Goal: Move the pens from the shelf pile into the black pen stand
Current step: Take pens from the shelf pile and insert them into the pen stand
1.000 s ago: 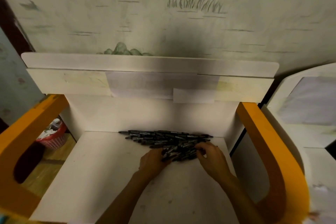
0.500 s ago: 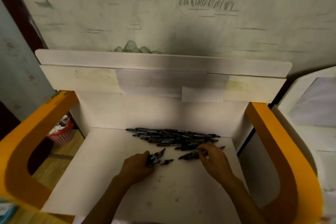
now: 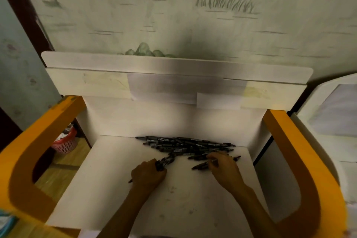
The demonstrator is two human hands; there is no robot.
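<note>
Head view: black pens (image 3: pixel 185 146) lie piled at the back of a scuffed white shelf (image 3: pixel 119 179) — orange side frames, painted wall behind. Left hand (image 3: pixel 147 177) grips a bundle of pens; right hand (image 3: pixel 225 170) pinches one pen — pink basket (image 3: pixel 64 144) on the floor at left.

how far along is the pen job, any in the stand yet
Early stage. Done: nothing that shows; no black pen stand is in view. In hand: the left hand grips a small bunch of pens, and the right hand pinches one pen pulled off the pile's front edge. Left: most of the pile lies along the back of the white shelf.
</note>
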